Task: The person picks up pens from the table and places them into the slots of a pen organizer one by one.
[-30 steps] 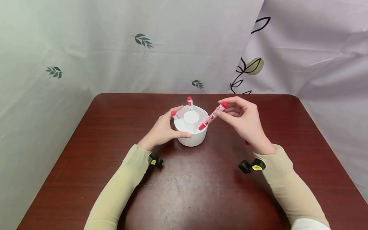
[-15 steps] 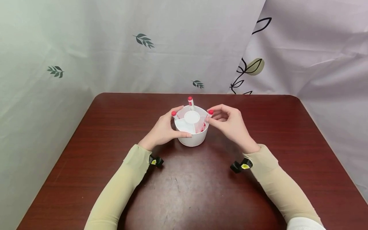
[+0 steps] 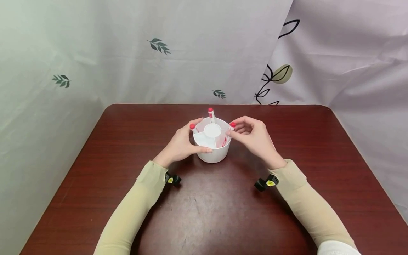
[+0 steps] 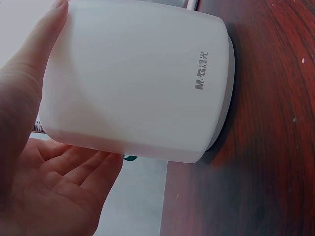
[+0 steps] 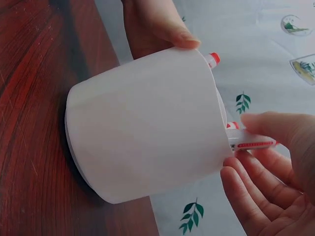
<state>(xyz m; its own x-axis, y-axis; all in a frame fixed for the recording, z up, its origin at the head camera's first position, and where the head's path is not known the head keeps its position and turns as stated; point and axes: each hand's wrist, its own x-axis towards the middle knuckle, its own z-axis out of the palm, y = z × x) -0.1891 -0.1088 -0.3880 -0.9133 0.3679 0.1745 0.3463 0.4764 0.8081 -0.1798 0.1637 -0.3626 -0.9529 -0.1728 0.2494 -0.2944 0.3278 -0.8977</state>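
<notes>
A white round pen holder (image 3: 214, 154) with divided compartments stands upright on the table. My left hand (image 3: 178, 144) grips it from the left, thumb along the near wall and fingers round the far side. In the left wrist view the thumb lies over the holder's wall (image 4: 133, 78). One red-capped marker (image 3: 211, 114) leans in the back compartment, another marker (image 3: 193, 128) in the left one. At the right front compartment my right hand (image 3: 253, 137) pinches a third marker (image 3: 232, 127) near its upper end; its lower part is inside the holder.
Behind my right hand a sliver of a red and white object (image 3: 271, 141) shows on the dark wooden table (image 3: 204, 212); the hand hides most of it. A pale curtain (image 3: 121, 63) with leaf prints hangs along the table's back edge.
My right hand has moved left and down, bringing its marker from above the rim into the right front compartment. Over the last half second both hands have hardly moved.
</notes>
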